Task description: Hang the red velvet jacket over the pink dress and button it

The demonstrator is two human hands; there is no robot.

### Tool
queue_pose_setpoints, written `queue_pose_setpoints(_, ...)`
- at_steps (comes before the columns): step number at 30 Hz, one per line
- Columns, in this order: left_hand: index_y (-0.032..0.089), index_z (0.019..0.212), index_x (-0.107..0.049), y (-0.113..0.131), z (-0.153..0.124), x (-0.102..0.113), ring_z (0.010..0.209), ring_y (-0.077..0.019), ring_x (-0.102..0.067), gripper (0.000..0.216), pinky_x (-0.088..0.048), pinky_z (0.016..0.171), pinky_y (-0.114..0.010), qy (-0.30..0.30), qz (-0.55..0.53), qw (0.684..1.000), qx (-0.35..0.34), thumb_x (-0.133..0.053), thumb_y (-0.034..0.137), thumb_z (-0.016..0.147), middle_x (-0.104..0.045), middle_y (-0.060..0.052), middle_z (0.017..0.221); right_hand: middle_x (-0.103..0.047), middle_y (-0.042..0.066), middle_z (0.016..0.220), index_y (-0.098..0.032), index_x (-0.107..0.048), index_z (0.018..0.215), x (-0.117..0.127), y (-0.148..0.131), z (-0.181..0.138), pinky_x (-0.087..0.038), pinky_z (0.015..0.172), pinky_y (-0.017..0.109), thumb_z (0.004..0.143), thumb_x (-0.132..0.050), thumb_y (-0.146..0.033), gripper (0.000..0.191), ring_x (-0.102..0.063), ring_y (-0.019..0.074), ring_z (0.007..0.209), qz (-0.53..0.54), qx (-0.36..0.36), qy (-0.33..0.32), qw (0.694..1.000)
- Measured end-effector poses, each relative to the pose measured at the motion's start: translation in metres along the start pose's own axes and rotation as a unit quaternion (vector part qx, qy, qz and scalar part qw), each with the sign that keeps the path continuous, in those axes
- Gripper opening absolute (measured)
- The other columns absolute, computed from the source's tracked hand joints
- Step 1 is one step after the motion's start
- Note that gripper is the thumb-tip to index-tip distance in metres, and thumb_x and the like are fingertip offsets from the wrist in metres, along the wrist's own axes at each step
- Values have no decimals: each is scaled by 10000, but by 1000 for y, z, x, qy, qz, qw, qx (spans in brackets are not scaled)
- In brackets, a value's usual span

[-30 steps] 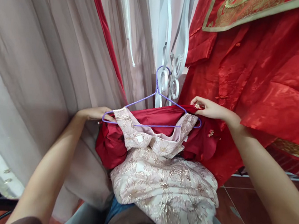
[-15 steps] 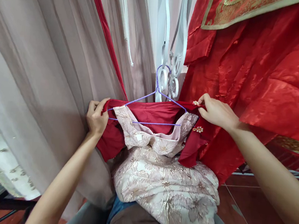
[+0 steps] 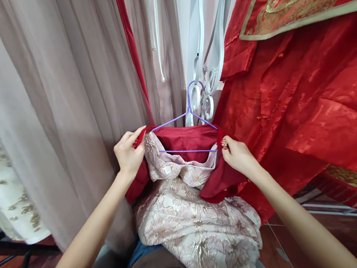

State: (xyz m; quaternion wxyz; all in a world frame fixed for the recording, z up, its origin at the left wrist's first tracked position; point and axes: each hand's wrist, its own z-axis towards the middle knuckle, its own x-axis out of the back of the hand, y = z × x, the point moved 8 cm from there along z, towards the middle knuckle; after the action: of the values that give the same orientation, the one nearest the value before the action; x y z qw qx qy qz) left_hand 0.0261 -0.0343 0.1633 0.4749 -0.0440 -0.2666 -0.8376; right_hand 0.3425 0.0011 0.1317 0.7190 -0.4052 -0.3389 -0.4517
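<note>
A dark red jacket (image 3: 186, 136) lies behind and around the shoulders of a pale pink and gold floral dress (image 3: 200, 222). The dress hangs on a purple wire hanger (image 3: 175, 118), whose hook is at a white scrolled metal stand (image 3: 208, 105). My left hand (image 3: 129, 150) pinches the jacket's left edge beside the dress strap. My right hand (image 3: 237, 157) grips the jacket's right edge by a pearl-like button (image 3: 224, 144), covering the right dress strap in part. The dress skirt drapes over my lap.
Greyish-pink curtains (image 3: 58, 86) hang on the left, with a white beaded gown (image 3: 25, 207) below them. Red satin garments (image 3: 298, 100) with a gold-embroidered panel (image 3: 292, 13) fill the right. Reddish floor tiles (image 3: 300, 255) show at lower right.
Both hands have come inward with the jacket edges, drawing them over the dress straps. My right hand moved left and down, my left hand to the right.
</note>
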Motion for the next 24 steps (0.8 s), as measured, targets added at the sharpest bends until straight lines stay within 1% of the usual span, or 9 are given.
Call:
queue_pose_setpoints(3,251,1132,-690,25,-8,-10,598,-101,-490,320,-395,618,-214,-13,-59,998,-5,-533,230,854,-553,11,715,-629,35,623,-203,-523,863,-29,-35,-11,-367,533,260,849,-362,-165,165,-588,185,544,87,40,-31,995)
queue_pose_setpoints(7,260,1214,-637,53,-37,-50,568,-104,-472,355,-412,612,-218,-118,-133,984,-16,-524,281,879,-514,16,672,-647,60,639,-167,-522,973,-71,-85,-34,-381,539,275,850,-347,-150,215,-619,217,574,128,89,-86,984)
queue_pose_setpoints(9,272,1285,-576,58,-51,-66,592,-106,-487,408,-425,638,-220,-161,-150,975,-8,-506,256,883,-517,7,730,-653,69,676,-166,-491,1024,-81,-98,-44,-403,546,283,840,-341,-134,239,-627,227,599,157,104,-93,978)
queue_pose_setpoints(11,295,1334,-517,54,-61,-72,656,-113,-520,484,-444,690,-231,-163,-157,974,15,-513,204,859,-523,-8,833,-651,73,739,-183,-448,1043,-84,-97,-49,-446,583,300,834,-354,-136,234,-639,233,650,197,91,-79,973)
queue_pose_setpoints(13,307,1347,-491,47,-70,-72,757,-131,-560,542,-463,769,-255,-147,-168,974,46,-533,166,826,-523,-24,929,-639,88,882,-204,-395,1061,-78,-87,-52,-497,678,335,824,-428,-176,241,-650,238,768,259,59,-31,964)
queue_pose_setpoints(16,275,1327,-478,39,-85,-71,929,-165,-591,517,-484,854,-294,-128,-223,962,94,-549,174,825,-543,-61,1036,-562,102,1083,-238,-319,1113,-69,-72,-57,-530,773,369,786,-584,-280,423,-631,222,906,390,11,42,920)
queue_pose_setpoints(18,249,1273,-477,37,-95,-72,974,-171,-599,449,-507,848,-303,-111,-267,948,129,-564,204,835,-573,-80,1063,-540,86,1092,-259,-310,1137,-69,-67,-59,-549,753,355,801,-603,-344,453,-628,198,894,467,-9,60,882)
queue_pose_setpoints(20,240,1176,-494,36,-101,-72,968,-171,-614,350,-523,836,-310,-96,-286,940,156,-582,239,837,-600,-86,1056,-542,67,1061,-276,-338,1151,-69,-67,-59,-558,745,343,838,-576,-376,406,-626,186,891,507,-19,75,858)
queue_pose_setpoints(24,233,984,-519,36,-101,-72,929,-173,-635,164,-528,852,-329,-84,-277,942,170,-580,302,848,-627,-76,991,-580,54,1040,-282,-472,1107,-62,-70,-52,-562,761,325,861,-573,-373,281,-614,190,950,496,0,100,862)
